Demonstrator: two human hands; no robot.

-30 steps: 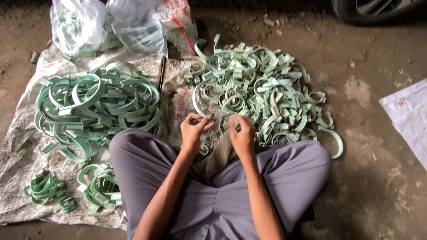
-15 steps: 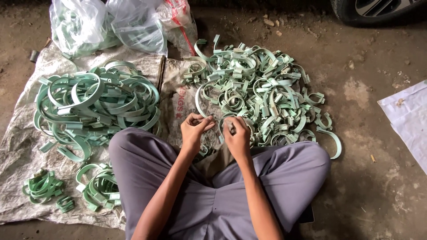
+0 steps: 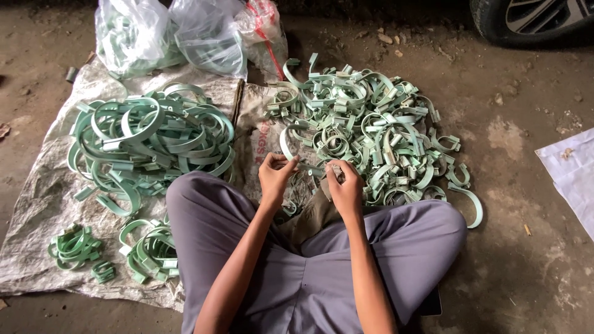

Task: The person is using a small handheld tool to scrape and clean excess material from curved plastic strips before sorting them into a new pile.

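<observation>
I sit cross-legged in grey trousers on the ground. My left hand (image 3: 275, 175) and my right hand (image 3: 344, 184) meet just above my knees, both pinching a pale green curved plastic clamp piece (image 3: 309, 167) held between them. Straight ahead lies a big heap of loose green clamp pieces (image 3: 365, 127). To my left, larger green rings form a second pile (image 3: 148, 139). Small bundled green pieces (image 3: 151, 250) sit by my left knee, and another small bundle (image 3: 74, 246) lies further left.
A white woven sack (image 3: 43, 204) is spread under the piles. Clear plastic bags (image 3: 179, 37) with more green pieces stand at the back. A car tyre (image 3: 532, 18) is at the top right; a white sheet (image 3: 572, 176) lies at the right edge. Bare dirt ground surrounds.
Both hands stayed in front of my knees, with fingers shifting slightly on the green piece. The piles have not moved.
</observation>
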